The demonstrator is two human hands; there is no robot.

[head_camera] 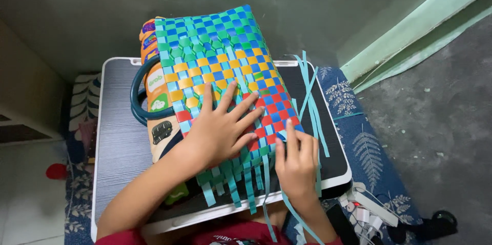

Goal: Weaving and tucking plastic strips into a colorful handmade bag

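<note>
While the left hand (220,127) lies flat with fingers spread wide on the woven basket (225,81) on the counter (118,137), the right hand (296,165) pinches a loose teal strip (310,96) at the basket's edge.

both forearms come up from the bottom edge of the view, bare to the elbow, with a strip of red sleeve or shirt showing just below them. the left hand (220,130) lies palm down and flat, fingers spread wide and pointing up and to the right, thumb stretched out to the left side; its wrist is straight and the forearm runs down toward the lower left. the right hand (297,165) sits just beside it, lower and to the right, back of the hand up, fingers drawn close together and curled at the tips (the thumb is hidden underneath). the two hands are near each other, not touching.
</note>
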